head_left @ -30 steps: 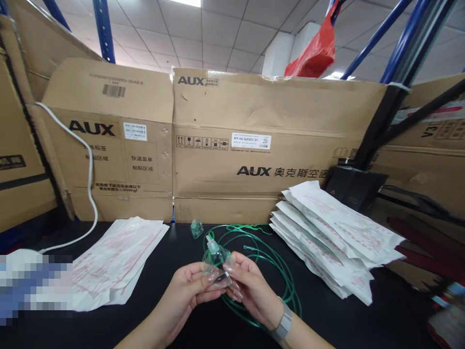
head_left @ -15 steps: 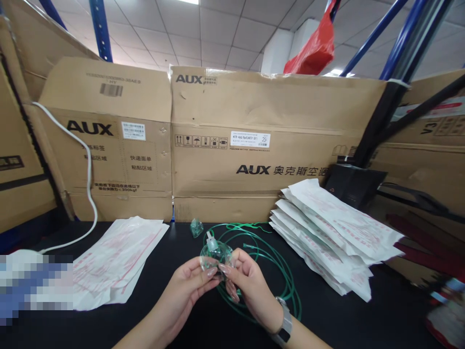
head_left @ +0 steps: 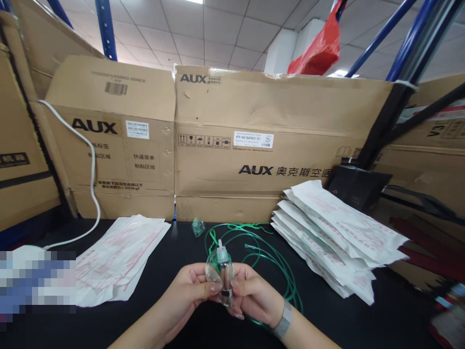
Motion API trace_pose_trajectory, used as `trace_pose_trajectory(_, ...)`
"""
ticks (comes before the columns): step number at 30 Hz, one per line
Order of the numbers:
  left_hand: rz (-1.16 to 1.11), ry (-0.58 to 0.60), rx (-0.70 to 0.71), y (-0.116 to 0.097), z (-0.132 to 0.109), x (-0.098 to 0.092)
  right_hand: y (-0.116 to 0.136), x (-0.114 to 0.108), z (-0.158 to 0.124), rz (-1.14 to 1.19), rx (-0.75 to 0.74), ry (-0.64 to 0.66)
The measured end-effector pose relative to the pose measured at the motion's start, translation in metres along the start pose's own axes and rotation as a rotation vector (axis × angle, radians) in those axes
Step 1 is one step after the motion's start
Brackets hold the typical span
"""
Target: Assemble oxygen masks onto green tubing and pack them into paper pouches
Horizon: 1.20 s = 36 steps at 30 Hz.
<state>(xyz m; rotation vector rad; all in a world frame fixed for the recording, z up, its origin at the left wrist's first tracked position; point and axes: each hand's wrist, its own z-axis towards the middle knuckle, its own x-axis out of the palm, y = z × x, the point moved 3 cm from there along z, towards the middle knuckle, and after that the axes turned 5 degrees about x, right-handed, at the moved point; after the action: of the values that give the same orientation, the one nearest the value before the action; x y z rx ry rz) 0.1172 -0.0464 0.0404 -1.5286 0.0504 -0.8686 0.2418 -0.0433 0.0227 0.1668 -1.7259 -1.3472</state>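
Between my two hands is a clear oxygen mask with a whitish connector pointing up and away from me. My left hand pinches its left edge, thumb on the near side. On the opposite edge, my right hand grips it with thumb and fingers; a grey band circles that wrist. Coiled green tubing lies on the black table behind and to the right of the mask. A small crumpled green clear piece rests beyond my left hand; its kind is unclear.
Stacked white printed packets stand at the right, with further packets lying at the left. Cardboard boxes wall off the back. A white cable hangs down on the left. A black box sits behind the stack.
The mask has been turned in my hands, so its connector now stands more upright and the clear body shows lengthwise. Both hands still hold it. The view has shifted slightly.
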Motion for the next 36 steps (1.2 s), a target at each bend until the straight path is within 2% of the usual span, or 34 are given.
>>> trace_pose_trajectory(7,-0.050,0.020,-0.069,0.011,0.001,-0.003,-0.010,-0.002,0.003,0.091,-0.022,0.003)
trace_pose_trajectory(12,-0.100,-0.056,-0.083,0.013,0.002,-0.005,-0.004,0.000,0.001,0.144,-0.051,-0.035)
trace_pose_trajectory(16,-0.102,-0.045,-0.056,0.009,0.002,-0.003,-0.001,0.002,0.001,0.166,-0.063,-0.050)
trace_pose_trajectory(23,0.010,-0.038,0.040,0.012,0.004,-0.002,-0.001,0.002,0.000,0.048,-0.144,-0.200)
trace_pose_trajectory(27,0.027,-0.077,0.039,0.015,0.005,-0.003,0.000,0.007,0.000,-0.050,-0.149,-0.236)
trace_pose_trajectory(36,-0.011,0.040,0.001,0.001,0.002,-0.001,0.005,0.017,0.001,-0.067,-0.201,-0.200)
